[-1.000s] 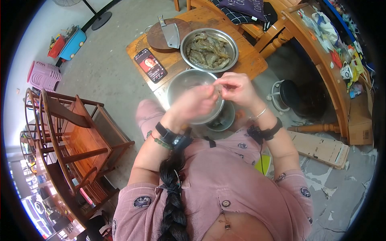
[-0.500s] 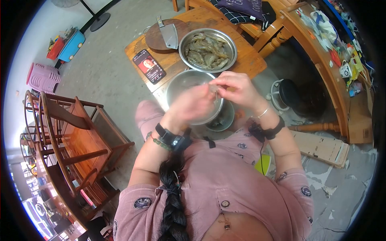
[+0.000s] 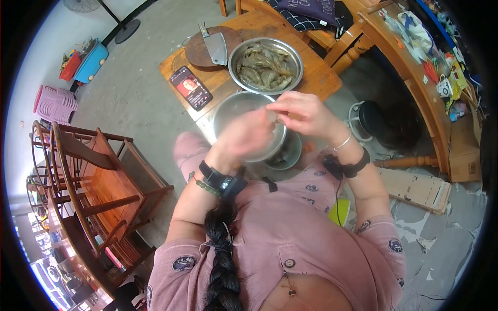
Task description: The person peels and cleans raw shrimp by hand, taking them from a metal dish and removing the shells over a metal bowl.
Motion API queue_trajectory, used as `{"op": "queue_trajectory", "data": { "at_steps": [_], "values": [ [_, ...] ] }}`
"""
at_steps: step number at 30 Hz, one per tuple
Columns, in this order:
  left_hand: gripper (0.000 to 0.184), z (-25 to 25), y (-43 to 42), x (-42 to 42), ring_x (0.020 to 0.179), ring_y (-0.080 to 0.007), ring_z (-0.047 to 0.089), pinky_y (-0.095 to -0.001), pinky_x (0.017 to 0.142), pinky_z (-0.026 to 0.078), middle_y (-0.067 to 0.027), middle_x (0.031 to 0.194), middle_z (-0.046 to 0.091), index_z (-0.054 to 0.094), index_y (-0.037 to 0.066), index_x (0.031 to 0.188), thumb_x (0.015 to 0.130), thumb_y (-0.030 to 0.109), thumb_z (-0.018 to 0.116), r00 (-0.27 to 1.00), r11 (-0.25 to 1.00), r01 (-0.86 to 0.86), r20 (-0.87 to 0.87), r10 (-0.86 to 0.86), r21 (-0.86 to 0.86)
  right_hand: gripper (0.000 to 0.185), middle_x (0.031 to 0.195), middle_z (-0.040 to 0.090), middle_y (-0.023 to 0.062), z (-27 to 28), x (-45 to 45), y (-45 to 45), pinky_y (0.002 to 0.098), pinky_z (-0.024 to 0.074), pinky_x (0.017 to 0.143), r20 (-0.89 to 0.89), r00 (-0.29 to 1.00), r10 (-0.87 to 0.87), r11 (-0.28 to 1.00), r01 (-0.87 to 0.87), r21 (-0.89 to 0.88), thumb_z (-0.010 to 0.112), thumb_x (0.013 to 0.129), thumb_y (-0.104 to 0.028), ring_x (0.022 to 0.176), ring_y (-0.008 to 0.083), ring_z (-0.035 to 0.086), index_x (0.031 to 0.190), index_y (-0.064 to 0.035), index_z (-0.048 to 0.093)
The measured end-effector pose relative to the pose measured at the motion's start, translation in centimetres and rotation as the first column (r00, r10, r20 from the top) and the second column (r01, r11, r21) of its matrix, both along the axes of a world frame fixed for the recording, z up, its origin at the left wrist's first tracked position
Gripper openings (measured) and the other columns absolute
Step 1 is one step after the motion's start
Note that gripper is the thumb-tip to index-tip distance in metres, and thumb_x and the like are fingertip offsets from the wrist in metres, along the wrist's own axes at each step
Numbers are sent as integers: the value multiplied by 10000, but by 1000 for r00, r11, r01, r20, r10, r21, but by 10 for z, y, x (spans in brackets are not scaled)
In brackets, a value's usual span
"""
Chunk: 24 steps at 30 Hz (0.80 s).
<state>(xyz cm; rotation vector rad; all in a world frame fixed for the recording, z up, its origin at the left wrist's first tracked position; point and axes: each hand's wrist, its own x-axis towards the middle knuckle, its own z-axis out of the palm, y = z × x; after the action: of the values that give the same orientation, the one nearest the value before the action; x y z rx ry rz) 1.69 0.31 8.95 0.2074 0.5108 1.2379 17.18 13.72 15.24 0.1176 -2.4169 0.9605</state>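
Observation:
Above a steel bowl (image 3: 224, 111), my two hands meet at the fingertips. My left hand (image 3: 246, 133) is curled closed and smeared by motion. My right hand (image 3: 303, 111) pinches with thumb and forefinger. A small greyish piece, seemingly a shrimp (image 3: 275, 117), is between them, mostly hidden by the fingers. Just beyond, a larger steel bowl (image 3: 233, 72) holds many raw shrimp (image 3: 263, 66). Below my hands, a greenish container (image 3: 294, 155) with dark contents is partly covered by the nearer bowl.
On the wooden table (image 3: 319, 78) lie a cleaver (image 3: 216, 49) on a round chopping board (image 3: 197, 52) and a phone (image 3: 191, 88). Wooden chairs (image 3: 109, 176) stand left. A black-topped stool (image 3: 371, 119) and a flat cardboard box (image 3: 412, 189) are at right.
My left hand is blurred in both frames and has barely shifted. The right hand keeps its pinch. The whole view has moved slightly.

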Motion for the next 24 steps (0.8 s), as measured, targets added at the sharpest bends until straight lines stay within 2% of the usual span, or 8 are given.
{"op": "queue_trajectory", "data": {
  "at_steps": [4,8,11,14,20,24],
  "values": [
    [357,13,1,4,500,-45,287,-182,403,266,54,614,322,488,52,862,1001,379,465,999,997,-44,12,45,-61,289,865,623,96,1,1,-4,301,503,614,9,1000,-14,1000,14,-18,674,788,0,689,210,610,1076,-23,670],
    [348,-1,1,2,505,-43,292,-182,407,270,55,619,335,483,55,856,1002,370,467,998,1000,-21,67,23,-23,287,850,624,94,-5,0,-8,301,500,601,9,999,-49,997,49,-60,663,780,15,683,206,610,1064,-24,673],
    [343,1,2,3,507,-40,292,-182,406,267,55,623,344,487,55,857,1002,365,471,997,999,-21,68,23,-29,272,825,626,93,-8,-3,-9,301,495,587,-27,994,-105,994,104,-22,658,766,25,666,205,609,1032,-25,684],
    [343,1,1,3,507,-38,290,-180,406,264,55,623,342,488,56,853,1002,364,471,997,1000,-10,79,10,4,229,792,629,91,-11,-4,-9,301,492,582,-44,993,-114,991,110,-76,657,756,23,651,209,608,976,-24,697],
    [353,-2,0,3,509,-37,281,-178,400,256,55,619,322,483,53,846,1002,370,468,999,1000,-1,50,0,26,179,767,636,92,-7,-4,-9,307,499,590,12,993,-115,988,116,-102,651,746,12,661,213,617,915,-22,698],
    [356,-9,0,-1,503,-39,284,-178,397,251,53,614,322,480,50,838,980,374,515,998,996,61,9,-62,62,170,765,635,94,-3,-4,-7,311,503,596,-3,997,-72,997,72,-26,651,733,18,660,222,617,895,-21,686]
  ]
}}
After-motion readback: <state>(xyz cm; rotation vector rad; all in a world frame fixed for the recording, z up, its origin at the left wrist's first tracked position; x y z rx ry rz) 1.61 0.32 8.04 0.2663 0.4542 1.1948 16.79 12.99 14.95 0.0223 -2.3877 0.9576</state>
